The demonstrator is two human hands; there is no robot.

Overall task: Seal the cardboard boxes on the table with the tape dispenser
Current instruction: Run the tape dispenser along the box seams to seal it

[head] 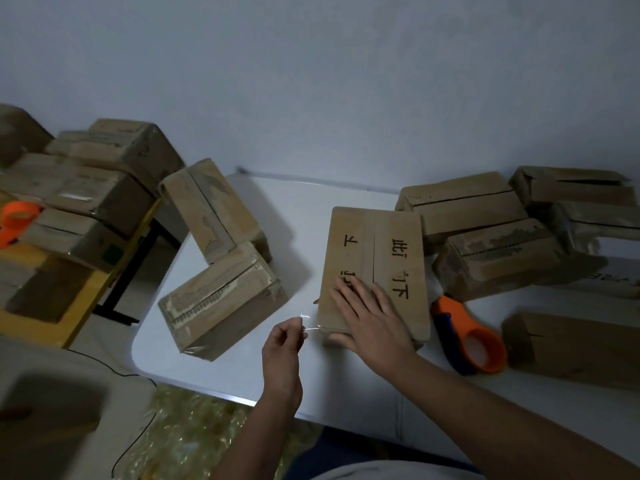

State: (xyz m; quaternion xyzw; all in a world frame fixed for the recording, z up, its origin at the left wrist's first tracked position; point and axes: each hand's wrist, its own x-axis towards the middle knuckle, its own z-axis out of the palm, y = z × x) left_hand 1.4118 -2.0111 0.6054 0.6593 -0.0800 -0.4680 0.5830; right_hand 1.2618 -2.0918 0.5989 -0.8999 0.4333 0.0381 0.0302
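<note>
White table (221, 341), dim light. One flat cardboard box (375, 268) sits at the middle of it, top flaps closed, black handwritten characters on both flaps, centre seam running away from the person.

Right hand (372, 317): lies palm down on the near end of this box, fingers straight and spread across the top, thumb down over the near edge. It presses; it grips nothing.

Left hand (282, 344): raised just left of the box's near corner, clear of the cardboard. Thumb and forefinger are pinched together on the free end of a thin clear tape strip (311, 325), other fingers curled in. The strip runs from the pinch to the box's near left corner.

Tape dispenser (467, 336): orange body, dark blue handle, lying on the table just right of the box, near its front corner. Neither hand touches it.

Other boxes: two boxes (221, 258) left of centre, one leaning against the other, both with glossy tape along their seams. A cluster of boxes (502, 233) at the right and far right; several show open seams and torn paper surface. One more box (571, 348) lies beyond the dispenser at the right edge.

A yellow side table (86, 292) at left carries stacked boxes (86, 181) and a second orange dispenser (17, 216).
</note>
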